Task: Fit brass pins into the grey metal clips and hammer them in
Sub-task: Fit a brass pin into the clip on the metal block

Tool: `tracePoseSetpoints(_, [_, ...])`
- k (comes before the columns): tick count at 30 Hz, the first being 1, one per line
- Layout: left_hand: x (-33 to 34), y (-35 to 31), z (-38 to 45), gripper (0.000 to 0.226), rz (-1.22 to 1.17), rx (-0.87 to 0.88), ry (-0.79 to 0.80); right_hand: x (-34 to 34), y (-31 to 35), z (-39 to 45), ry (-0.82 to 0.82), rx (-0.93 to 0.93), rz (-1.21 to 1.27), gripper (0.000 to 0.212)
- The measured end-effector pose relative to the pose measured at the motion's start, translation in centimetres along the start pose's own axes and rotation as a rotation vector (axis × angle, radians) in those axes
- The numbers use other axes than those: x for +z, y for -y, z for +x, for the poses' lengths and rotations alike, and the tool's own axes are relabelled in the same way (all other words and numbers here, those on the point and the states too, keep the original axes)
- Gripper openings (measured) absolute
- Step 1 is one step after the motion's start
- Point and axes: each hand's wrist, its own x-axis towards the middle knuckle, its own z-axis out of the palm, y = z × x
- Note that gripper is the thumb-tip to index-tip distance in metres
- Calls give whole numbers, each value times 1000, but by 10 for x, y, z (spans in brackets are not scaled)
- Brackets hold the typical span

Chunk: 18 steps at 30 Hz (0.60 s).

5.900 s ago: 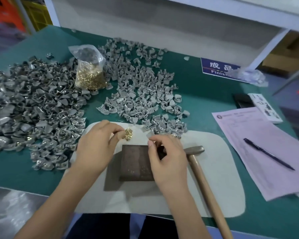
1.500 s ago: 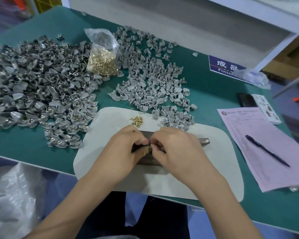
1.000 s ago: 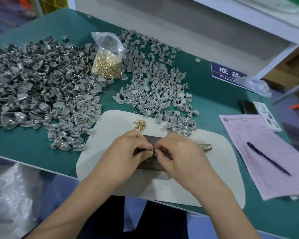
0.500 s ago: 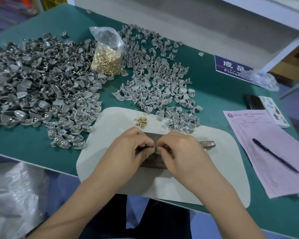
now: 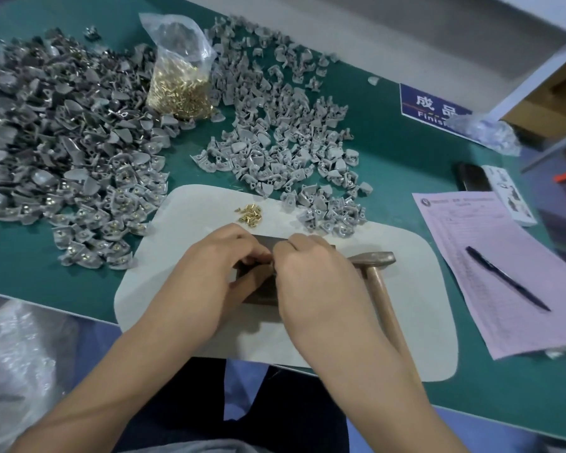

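Two hands, left hand (image 5: 206, 273) and right hand (image 5: 311, 276), curled fingertip to fingertip over dark block (image 5: 262, 289), pinched item hidden; hammer (image 5: 378, 282) untouched beside; loose brass pins (image 5: 249, 215) near; pinned clips (image 5: 89, 204) piled left, unpinned clips (image 5: 281, 148) plenty.

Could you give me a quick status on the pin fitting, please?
Left hand and right hand pinch together over the dark block, work hidden. Hammer lies untouched. Loose brass pins close by.
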Motion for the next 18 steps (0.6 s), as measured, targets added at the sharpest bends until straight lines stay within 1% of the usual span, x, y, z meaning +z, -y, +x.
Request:
tracePoseSetpoints(2, [-1, -2, 0, 37, 3, -1, -6, -1, 3, 1, 22, 3, -7, 30])
tracePoseSetpoints(4, [0, -4, 0, 38, 18, 5, -9, -1, 3, 2, 29, 18, -9, 31])
tracePoseSetpoints(6, [1, -5, 0, 32, 32, 3, -8, 0, 2, 2, 22, 40, 17, 29])
tracePoseSetpoints(8, [2, -5, 0, 19, 42, -1, -5, 0, 0, 1, 6, 71, 46, 24])
tracePoseSetpoints(10, [2, -4, 0, 15, 43, -4, -4, 2, -2, -1, -16, 99, 75, 18])
tracePoseSetpoints(14, [3, 1, -2, 17, 33, 5, -4, 6, -3, 0, -30, 125, 99, 13])
tracePoseSetpoints(18, [6, 2, -5, 21, 9, 37, -33, 8, -3, 0, -30, 150, 116, 14])
